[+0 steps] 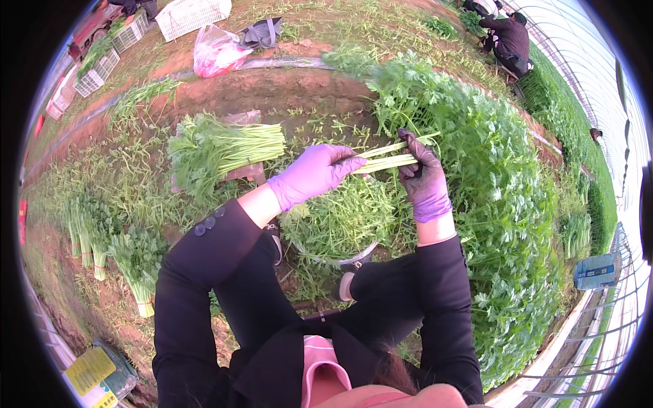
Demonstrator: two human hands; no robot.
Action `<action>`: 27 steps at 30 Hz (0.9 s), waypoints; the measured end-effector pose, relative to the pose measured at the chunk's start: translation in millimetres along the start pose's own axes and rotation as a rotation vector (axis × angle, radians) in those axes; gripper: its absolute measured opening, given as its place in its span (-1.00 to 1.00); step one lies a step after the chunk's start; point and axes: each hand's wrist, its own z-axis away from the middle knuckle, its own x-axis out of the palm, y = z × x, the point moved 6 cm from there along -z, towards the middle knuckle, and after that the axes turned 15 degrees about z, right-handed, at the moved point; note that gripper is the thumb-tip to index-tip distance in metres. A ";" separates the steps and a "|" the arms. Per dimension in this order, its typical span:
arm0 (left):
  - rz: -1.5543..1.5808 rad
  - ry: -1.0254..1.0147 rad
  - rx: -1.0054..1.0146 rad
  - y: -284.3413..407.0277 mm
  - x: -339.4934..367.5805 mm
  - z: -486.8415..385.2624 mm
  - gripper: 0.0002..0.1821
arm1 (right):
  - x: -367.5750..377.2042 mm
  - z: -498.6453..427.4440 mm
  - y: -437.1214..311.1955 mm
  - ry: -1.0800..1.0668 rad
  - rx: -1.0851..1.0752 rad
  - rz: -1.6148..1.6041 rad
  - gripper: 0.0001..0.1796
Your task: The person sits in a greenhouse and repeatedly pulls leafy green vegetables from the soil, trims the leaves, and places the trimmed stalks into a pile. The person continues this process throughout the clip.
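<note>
Between my hands lie several pale green celery stalks [385,156]. My left hand [319,173], in a purple glove, is closed around one end of them. Dark soil stains cover the fingers of my gloved right hand [423,173], which grips the other end beside the standing celery plants [479,168]. Beyond my left wrist a thick bunch of cut celery [245,145] rests on a low pinkish board [247,173], leaves to the left. Below my hands a round tub [365,252] is heaped with leafy trimmings [342,219].
Tied celery bundles [137,270] stand at the left. A plastic bag [219,51], a grey bag [261,33] and a white crate [193,18] lie beyond the soil ridge. A person [507,43] crouches at the upper right. At the right edge is a blue package [597,271].
</note>
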 end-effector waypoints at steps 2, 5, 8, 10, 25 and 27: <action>0.043 -0.026 0.041 2.1 -8.5 3.8 -0.62 | -22.4 -2.7 -30.6 0.028 -0.159 -0.211 -0.69; 0.213 0.068 0.031 1.3 -28.3 8.1 -0.66 | -51.5 3.0 -55.0 0.220 -0.413 0.027 -0.63; 0.201 0.073 0.069 1.5 -31.2 9.9 -0.65 | -40.7 -0.1 -14.8 0.213 0.039 1.636 -0.14; 0.193 0.077 0.058 -0.9 -29.1 9.5 -0.66 | -8.9 3.6 13.2 -0.172 0.077 0.941 -0.08; -0.030 0.060 0.128 6.5 -18.7 11.2 -0.55 | -9.5 10.4 -23.8 0.111 -0.206 0.230 -0.88; 0.028 0.042 0.107 6.4 -23.0 11.3 -0.50 | -18.7 9.6 -50.8 -0.035 -0.438 0.049 -0.79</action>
